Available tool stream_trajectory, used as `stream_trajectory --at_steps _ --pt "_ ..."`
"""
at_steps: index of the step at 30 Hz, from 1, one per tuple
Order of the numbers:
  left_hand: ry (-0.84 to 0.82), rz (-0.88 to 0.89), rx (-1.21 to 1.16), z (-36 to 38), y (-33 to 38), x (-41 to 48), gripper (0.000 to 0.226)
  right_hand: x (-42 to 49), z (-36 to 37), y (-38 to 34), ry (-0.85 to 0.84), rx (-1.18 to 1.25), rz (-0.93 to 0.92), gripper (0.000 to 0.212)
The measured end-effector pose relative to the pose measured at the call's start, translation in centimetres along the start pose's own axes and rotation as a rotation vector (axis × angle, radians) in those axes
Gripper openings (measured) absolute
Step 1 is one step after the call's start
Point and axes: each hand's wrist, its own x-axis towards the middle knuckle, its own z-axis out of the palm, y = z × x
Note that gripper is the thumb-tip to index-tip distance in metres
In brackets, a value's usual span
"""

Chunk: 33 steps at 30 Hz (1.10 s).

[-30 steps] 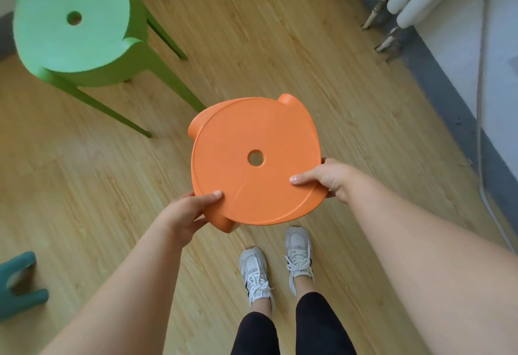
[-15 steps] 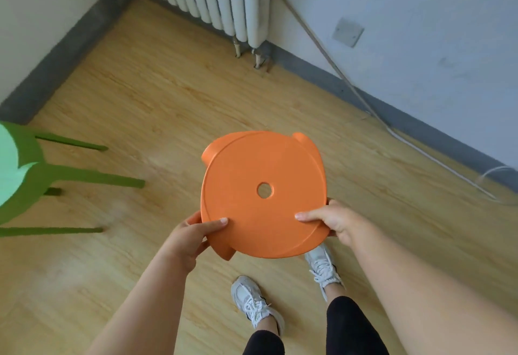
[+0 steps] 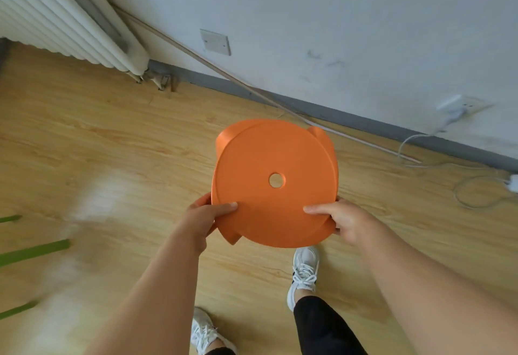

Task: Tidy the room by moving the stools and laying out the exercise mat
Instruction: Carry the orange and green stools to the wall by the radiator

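Orange stool (image 3: 269,175) carried by its seat rim.
Left hand (image 3: 203,218) pinches at 8 o'clock, right hand (image 3: 340,218) at 4 o'clock; seemingly light, rigid, smooth plastic.

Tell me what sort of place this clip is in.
Probably a sparsely furnished room in a home: wood-look floor, a white radiator against the wall, a wall socket with a trailing cable.

home room | wood floor (image 3: 117,141) | radiator (image 3: 56,24) | wall socket (image 3: 215,42)
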Motion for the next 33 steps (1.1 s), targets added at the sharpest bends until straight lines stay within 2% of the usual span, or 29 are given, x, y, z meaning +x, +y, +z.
stream_trajectory --at_steps 7,15,22,28,33 --pt "-0.077 0.033 0.087 11.3 3.9 2.4 0.051 1.3 -10.1 -3.5 0.057 0.067 -0.017 0.069" --pt "-0.145 0.052 0.193 18.6 7.8 7.2 0.043 4.5 -15.6 -6.4 0.112 0.140 -0.055 0.069" --pt "-0.194 0.066 0.283 23.4 9.0 10.7 0.049 7.3 -18.9 -8.4 0.197 0.230 -0.105 0.066" --pt "-0.136 0.081 0.374 23.7 9.2 10.9 0.051 7.6 -18.2 -8.5 0.186 0.248 -0.126 0.070" --pt "0.058 0.211 0.673 24.3 9.2 9.6 0.056 7.0 -17.8 -9.1 0.300 0.095 -0.172 0.075"
